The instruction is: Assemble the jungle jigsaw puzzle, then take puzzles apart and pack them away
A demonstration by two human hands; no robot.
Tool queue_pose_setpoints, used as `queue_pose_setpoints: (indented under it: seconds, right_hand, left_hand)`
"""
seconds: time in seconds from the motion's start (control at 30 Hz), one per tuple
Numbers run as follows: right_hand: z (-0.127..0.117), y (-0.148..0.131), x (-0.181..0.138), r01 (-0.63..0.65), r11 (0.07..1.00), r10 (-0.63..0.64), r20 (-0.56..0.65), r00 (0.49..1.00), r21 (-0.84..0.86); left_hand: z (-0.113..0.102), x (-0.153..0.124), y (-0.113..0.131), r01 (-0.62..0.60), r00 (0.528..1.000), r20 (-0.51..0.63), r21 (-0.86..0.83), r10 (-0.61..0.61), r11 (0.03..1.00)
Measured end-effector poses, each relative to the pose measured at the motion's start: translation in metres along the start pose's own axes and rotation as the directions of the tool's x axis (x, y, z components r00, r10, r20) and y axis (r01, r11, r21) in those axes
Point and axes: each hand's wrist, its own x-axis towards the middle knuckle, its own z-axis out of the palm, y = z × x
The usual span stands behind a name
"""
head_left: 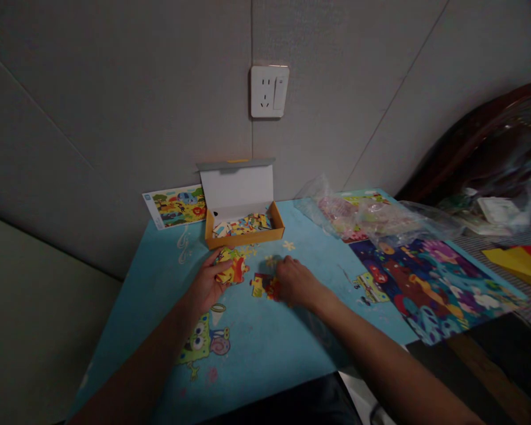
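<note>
My left hand [205, 288] is closed around several jigsaw puzzle pieces [230, 267], yellow, red and green, held just above the table. To its right, a few puzzle pieces [259, 285] lie joined in a short strip on the table. My right hand [294, 281] is curled down over the right end of this strip, its fingers bent onto a red-and-yellow piece. The fingertips are mostly hidden and a little blurred. Behind both hands stands an open yellow box [248, 239], its white lid raised, with loose puzzle pieces [243, 225] inside.
A picture sheet with animals [179, 206] leans behind the box on the left. At the right lie a clear plastic bag [325, 209] and a dark blue sea-picture sheet [433, 283] overhanging the blue table [265, 348]. The wall carries a socket [269, 91].
</note>
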Motion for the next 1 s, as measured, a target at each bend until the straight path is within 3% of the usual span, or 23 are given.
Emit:
queue_pose_setpoints:
  seconds: [0.2,0.47,0.6,0.7,0.83,1.0]
  right_hand:
    - [-0.016,-0.006,0.038,0.326,0.945,-0.325,0.078,0.942,0.002]
    - [0.004,0.006,0.023,0.419,0.9,-0.415,-0.055,0.908,0.117]
    - [0.001,0.008,0.022,0.464,0.866,-0.456,-0.084,0.886,0.186]
    - [0.0,0.006,0.023,0.508,0.814,-0.498,-0.111,0.86,0.281]
    - [0.006,0.003,0.028,0.519,0.767,-0.483,-0.194,0.854,0.377]
    - [0.016,0.002,0.04,0.497,0.73,-0.29,-0.445,0.847,0.47]
  left_hand:
    - [-0.014,0.004,0.009,-0.153,0.984,-0.076,0.077,0.159,0.985]
    - [-0.019,0.014,0.003,-0.224,0.959,-0.095,0.324,0.267,0.919]
    - [-0.019,0.012,0.001,-0.302,0.915,-0.004,0.659,0.404,0.689]
    - [-0.017,0.008,0.002,-0.366,0.881,0.091,0.751,0.464,0.549]
    - [-0.017,0.005,-0.002,-0.448,0.855,0.201,0.75,0.477,0.487]
    - [-0.017,0.002,-0.006,-0.459,0.887,0.335,0.712,0.316,0.532]
